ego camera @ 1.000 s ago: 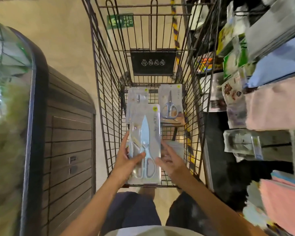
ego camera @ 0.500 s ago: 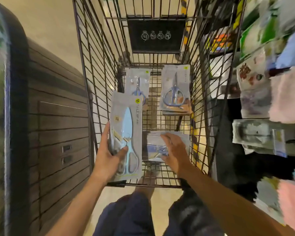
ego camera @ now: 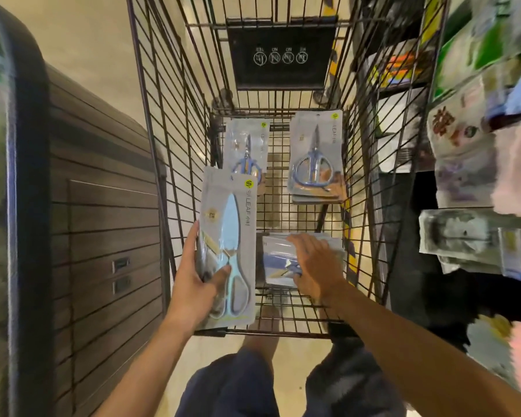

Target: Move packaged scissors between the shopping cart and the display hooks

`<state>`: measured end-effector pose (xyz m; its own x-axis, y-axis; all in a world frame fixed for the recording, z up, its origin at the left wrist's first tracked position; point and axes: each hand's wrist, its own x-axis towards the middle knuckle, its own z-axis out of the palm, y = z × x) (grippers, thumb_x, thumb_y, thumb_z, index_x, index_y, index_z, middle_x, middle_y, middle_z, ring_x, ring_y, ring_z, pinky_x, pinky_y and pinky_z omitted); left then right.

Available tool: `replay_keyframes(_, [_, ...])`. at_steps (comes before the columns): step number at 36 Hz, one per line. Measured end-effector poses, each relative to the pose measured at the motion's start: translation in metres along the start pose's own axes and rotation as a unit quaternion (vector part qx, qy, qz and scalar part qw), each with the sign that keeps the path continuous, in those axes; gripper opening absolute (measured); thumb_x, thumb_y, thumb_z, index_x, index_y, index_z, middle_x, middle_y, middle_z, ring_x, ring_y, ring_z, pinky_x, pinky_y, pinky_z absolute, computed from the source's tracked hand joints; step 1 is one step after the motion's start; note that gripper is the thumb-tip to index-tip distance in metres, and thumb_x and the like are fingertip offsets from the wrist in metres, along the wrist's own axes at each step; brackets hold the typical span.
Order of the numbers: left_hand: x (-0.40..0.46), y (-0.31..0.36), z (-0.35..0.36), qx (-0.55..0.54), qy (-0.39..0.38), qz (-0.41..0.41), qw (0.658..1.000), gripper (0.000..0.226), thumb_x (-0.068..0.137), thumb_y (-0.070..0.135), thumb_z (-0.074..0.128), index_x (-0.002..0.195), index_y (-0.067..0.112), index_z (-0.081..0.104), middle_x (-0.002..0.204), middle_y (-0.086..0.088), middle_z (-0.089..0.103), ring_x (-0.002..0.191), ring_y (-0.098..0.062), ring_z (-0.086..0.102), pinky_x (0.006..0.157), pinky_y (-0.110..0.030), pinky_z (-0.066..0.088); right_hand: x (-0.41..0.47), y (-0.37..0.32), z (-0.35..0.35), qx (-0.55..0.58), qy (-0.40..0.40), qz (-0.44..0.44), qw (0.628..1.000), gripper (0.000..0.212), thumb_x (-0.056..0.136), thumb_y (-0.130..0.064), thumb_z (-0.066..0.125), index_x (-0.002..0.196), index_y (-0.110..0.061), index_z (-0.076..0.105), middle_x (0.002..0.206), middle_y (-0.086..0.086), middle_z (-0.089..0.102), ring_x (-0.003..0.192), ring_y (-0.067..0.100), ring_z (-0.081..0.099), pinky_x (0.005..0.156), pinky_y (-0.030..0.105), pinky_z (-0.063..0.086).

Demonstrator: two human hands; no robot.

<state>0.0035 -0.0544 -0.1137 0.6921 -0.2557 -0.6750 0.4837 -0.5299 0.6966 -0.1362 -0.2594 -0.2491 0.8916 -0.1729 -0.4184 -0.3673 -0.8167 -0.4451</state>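
Note:
A black wire shopping cart (ego camera: 175,164) fills the middle of the view. My left hand (ego camera: 197,284) grips a stack of grey packs with light-blue scissors (ego camera: 232,230), held upright at the cart's near left. My right hand (ego camera: 316,266) lies on a flat stack of scissors packs (ego camera: 275,257) at the cart's near right, fingers curled over its edge. Two more piles rest at the far end: blue-handled scissors packs on the left (ego camera: 248,145) and on the right (ego camera: 315,158).
A dark wooden slatted cabinet (ego camera: 103,230) stands close on the cart's left. On the right, display shelving holds hanging packets (ego camera: 469,236) and folded cloths (ego camera: 515,170), blurred. My legs in dark shorts (ego camera: 232,386) are just behind the cart.
My left hand has carried the light-blue scissors stack from the cart's middle to its left side. My right hand let go of it and dropped onto the flat stack at the near right.

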Motion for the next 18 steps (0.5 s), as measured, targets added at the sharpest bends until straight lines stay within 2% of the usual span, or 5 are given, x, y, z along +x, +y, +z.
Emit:
replay_keyframes(3, [-0.005,0.006,-0.004,-0.009,-0.007,0.007,1.0,0.097,0.087,-0.003,0.07,0.147,0.059,0.027,0.15,0.008,0.049,0.133,-0.023,0.055,0.094,-0.045,0.058,-0.004,-0.001,-0.015,0.019,-0.014,0.015,1.0,0.091,0.069,-0.042,0.087,0.142,-0.008,0.046,0.131,0.012,0.06,0.118,0.03,0.06,0.096,0.044,0.053])
replay_keyframes(7, [-0.015,0.025,-0.01,-0.01,-0.009,0.032,0.999,0.094,0.088,-0.002,0.07,0.151,0.051,0.026,0.146,0.009,0.052,0.13,-0.018,0.057,0.08,-0.022,0.06,-0.012,-0.015,-0.057,0.125,0.003,0.097,0.987,0.097,0.074,-0.038,0.082,0.153,-0.029,0.026,0.146,-0.001,0.047,0.127,0.022,0.054,0.103,0.044,0.049])
replay_keyframes(12, [-0.042,0.071,-0.019,0.007,-0.013,0.113,0.993,0.089,0.088,-0.006,0.069,0.151,0.04,0.028,0.149,0.013,0.047,0.121,0.018,0.051,0.086,-0.001,0.046,-0.037,-0.039,-0.124,0.272,0.067,0.125,0.952,0.1,0.076,-0.045,0.085,0.153,-0.048,0.021,0.149,-0.008,0.046,0.128,0.019,0.053,0.097,0.032,0.048])
replay_keyframes(15, [-0.058,0.097,-0.033,0.026,-0.022,0.144,0.989,0.09,0.088,-0.001,0.072,0.148,0.049,0.028,0.153,0.017,0.042,0.137,0.001,0.046,0.104,-0.014,0.044,-0.054,-0.06,-0.159,0.341,0.129,0.134,0.921,0.099,0.074,-0.046,0.088,0.141,-0.07,0.018,0.144,-0.031,0.043,0.126,0.001,0.05,0.094,0.022,0.047])
replay_keyframes(18, [-0.071,0.117,-0.046,0.047,-0.016,0.167,0.985,0.09,0.088,0.007,0.074,0.156,0.038,0.025,0.159,0.015,0.036,0.144,-0.006,0.038,0.119,-0.04,0.036,-0.071,-0.078,-0.185,0.384,0.17,0.151,0.895,0.103,0.069,-0.044,0.091,0.149,-0.056,0.027,0.145,-0.029,0.044,0.126,0.001,0.049,0.091,0.018,0.046])
